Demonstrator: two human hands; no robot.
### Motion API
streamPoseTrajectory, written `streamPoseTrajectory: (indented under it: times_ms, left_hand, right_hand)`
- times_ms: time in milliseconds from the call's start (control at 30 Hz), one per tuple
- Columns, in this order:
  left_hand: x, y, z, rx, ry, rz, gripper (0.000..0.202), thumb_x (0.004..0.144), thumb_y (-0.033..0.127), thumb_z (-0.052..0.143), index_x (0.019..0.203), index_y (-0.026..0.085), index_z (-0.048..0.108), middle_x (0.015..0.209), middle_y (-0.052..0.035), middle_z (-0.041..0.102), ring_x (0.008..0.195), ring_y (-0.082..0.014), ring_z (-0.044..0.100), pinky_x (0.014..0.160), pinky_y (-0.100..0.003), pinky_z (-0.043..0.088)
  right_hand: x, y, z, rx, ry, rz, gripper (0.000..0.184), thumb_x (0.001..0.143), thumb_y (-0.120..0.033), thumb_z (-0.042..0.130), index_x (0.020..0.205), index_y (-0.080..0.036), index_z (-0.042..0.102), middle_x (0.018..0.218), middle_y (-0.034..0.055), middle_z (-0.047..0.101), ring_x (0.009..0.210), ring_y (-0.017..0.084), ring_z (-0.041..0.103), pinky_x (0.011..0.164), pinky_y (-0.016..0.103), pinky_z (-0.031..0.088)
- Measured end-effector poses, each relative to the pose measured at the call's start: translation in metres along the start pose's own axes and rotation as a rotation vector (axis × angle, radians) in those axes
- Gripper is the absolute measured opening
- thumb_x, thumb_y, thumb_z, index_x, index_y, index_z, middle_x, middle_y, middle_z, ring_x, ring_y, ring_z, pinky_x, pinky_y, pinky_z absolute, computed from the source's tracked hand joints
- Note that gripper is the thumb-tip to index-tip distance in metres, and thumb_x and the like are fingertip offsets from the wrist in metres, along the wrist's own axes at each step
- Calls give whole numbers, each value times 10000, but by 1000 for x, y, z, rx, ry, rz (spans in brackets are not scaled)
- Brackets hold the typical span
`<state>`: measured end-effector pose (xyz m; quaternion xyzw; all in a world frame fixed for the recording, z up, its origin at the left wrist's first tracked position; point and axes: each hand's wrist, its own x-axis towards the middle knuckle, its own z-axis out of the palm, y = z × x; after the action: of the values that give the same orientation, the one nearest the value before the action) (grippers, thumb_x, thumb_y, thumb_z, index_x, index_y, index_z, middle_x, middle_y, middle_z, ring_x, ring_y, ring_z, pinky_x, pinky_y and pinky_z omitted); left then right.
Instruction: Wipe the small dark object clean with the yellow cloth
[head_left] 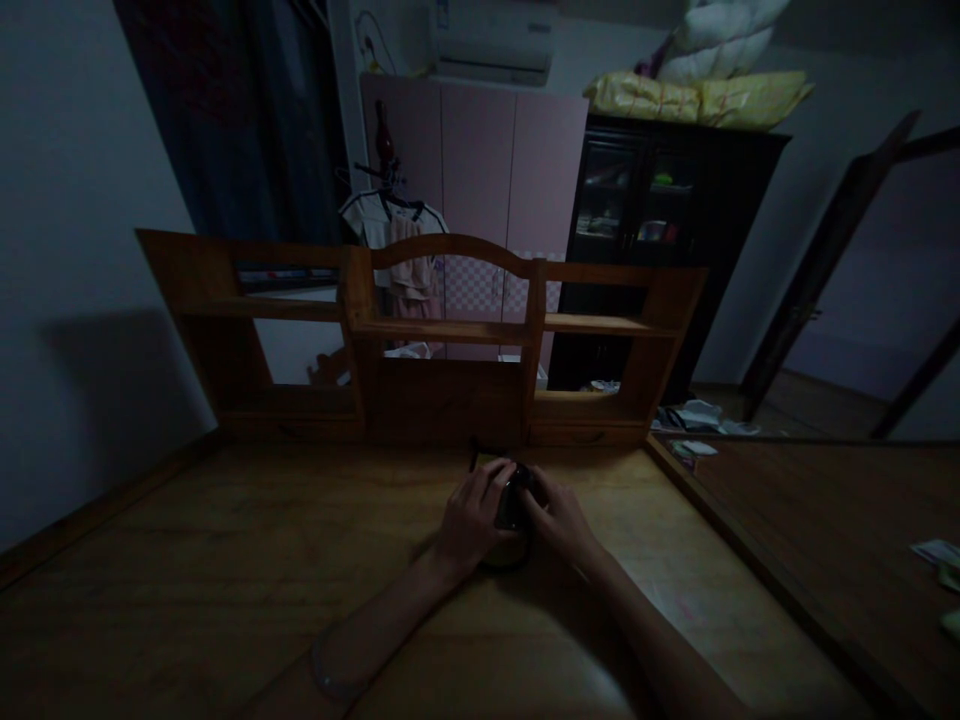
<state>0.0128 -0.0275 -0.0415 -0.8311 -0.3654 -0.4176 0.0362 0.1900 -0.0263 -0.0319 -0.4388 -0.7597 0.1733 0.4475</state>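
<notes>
In the dim head view, a dark, glossy rounded object (512, 507) lies between both hands; its exact kind cannot be made out. My left hand (474, 512) curls over it from the left, covering that side. From the right, the bent fingers of my right hand (559, 515) grip its other side. Beneath is a yellowish, dark-edged item (501, 556), partly covered by the hands. A short dark piece sticks out beyond the left fingers. All this is at the middle of a bare wooden surface (300, 560).
A wooden shelf unit (442, 330) with small drawers rises along the far edge. A raised wooden rail (720, 525) borders the right side, and a white wall (97, 350) the left. Pink wardrobe (476, 170), dark cabinet (675, 240) and hanging clothes (405, 235) stand beyond.
</notes>
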Motion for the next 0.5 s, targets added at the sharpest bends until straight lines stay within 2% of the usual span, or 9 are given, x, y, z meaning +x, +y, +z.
streamPoseTrajectory:
  times_ms: [167, 333, 433, 500]
  left_hand:
    - [-2, 2, -7, -14, -14, 85, 964, 681, 299, 804, 1439, 256, 211, 1392, -130, 408, 1291, -301, 405, 1059, -466, 380]
    - [-6, 1, -9, -17, 0, 143, 1042, 623, 212, 839, 1443, 268, 197, 1393, -122, 405, 1293, -300, 402, 1049, -470, 391]
    - [-4, 2, -9, -19, -18, 124, 1018, 645, 244, 825, 1444, 260, 195, 1395, -127, 402, 1293, -303, 403, 1058, -478, 379]
    - [-3, 2, -9, -17, -26, 110, 966, 690, 275, 793, 1446, 252, 192, 1395, -133, 403, 1292, -304, 406, 1065, -480, 367]
  right_hand:
    - [-1, 0, 1, 122, -49, 15, 342, 911, -318, 466, 1234, -251, 554, 1084, 41, 681, 999, 228, 630, 839, 344, 508]
    - [0, -3, -4, 142, -46, -28, 303, 914, -333, 461, 1163, -243, 608, 1033, 42, 662, 956, 211, 618, 848, 334, 499]
    - [2, -5, -4, 146, -37, -63, 246, 894, -325, 490, 1055, -228, 649, 1031, 55, 629, 940, 200, 603, 833, 318, 498]
    - [3, -3, -2, 202, -44, -30, 254, 874, -308, 511, 1080, -223, 634, 1058, 57, 634, 968, 208, 604, 853, 337, 499]
